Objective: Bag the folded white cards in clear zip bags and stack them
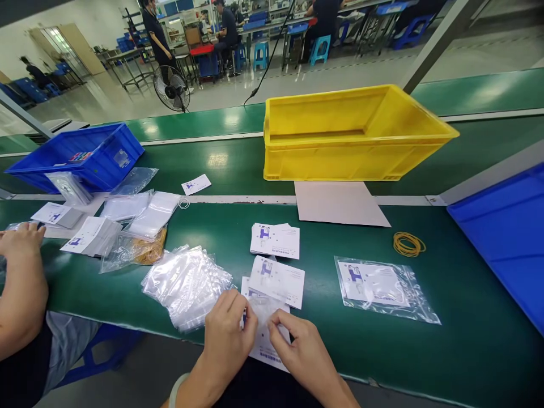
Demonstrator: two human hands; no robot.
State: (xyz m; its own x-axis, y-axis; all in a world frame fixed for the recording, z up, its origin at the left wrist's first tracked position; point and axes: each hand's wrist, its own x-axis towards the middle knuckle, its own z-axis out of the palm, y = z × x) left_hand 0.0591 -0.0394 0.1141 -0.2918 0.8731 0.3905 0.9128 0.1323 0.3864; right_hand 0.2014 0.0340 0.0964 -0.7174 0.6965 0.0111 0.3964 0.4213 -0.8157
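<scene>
My left hand (232,326) is closed in a pinch at the left edge of a small clear plastic bag (264,310). My right hand (300,348) pinches the same bag from the right, its thumb and forefinger together. Below the bag lie white printed cards (272,356), partly covered by it and by my fingers. Just beyond are another white card (278,277) and a small stack of cards (275,240). A fanned pile of clear bags (187,286) lies left of my left hand. Off to the right rests a bag holding a card (374,283).
A yellow bin (335,161) stands on a cardboard sheet (340,207). Rubber bands (408,244) lie at right, near a blue bin (505,226). Leftward are card stacks (91,235), bagged rubber bands (151,246), another blue bin (102,161) and a co-worker's arm (21,283).
</scene>
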